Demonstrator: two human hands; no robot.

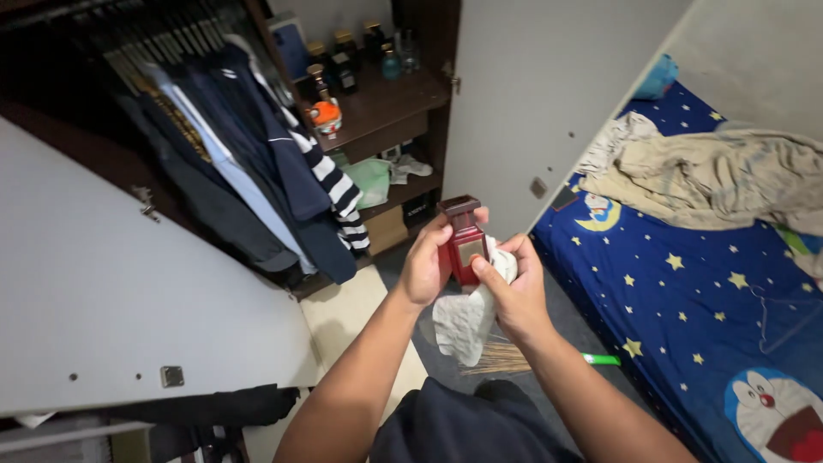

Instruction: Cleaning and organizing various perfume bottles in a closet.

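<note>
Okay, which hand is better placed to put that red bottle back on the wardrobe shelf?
Probably the left hand. It grips the red bottle by its side and sits nearer the open wardrobe shelf. The right hand presses a white cloth against the bottle, on the bed side.

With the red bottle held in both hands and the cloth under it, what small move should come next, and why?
Probably slide the right hand with the white cloth up the face of the red bottle. The left hand steadies the bottle, and the cloth covers only its lower right side.
</note>
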